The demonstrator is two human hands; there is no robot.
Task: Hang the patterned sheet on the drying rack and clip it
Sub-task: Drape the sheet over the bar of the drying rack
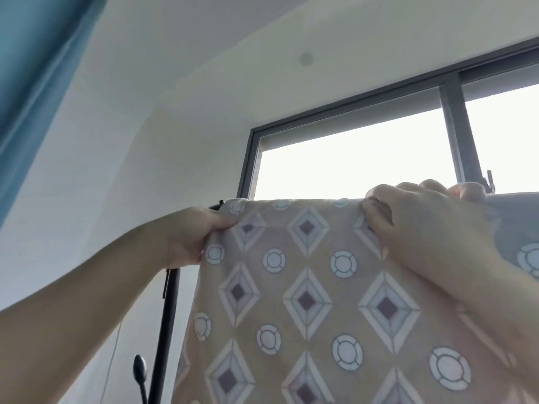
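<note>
Hang step: sheet [306, 287] draped over rack [166, 316] bar, 12 o'clock. L hand [189, 234] & R hand [423, 225] fingers gripping its top edge. Next, imo: free one hand for clip; none visible.

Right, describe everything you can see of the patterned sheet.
The patterned sheet is soft-looking tan fabric printed with pale-edged diamonds with mauve centres and white rings. Its top edge lies over something level, seemingly the bar of the black rack, and it hangs flat in front of the window. The left hand grips its upper left edge; the right hand curls over the top edge. No clip shows.
</note>
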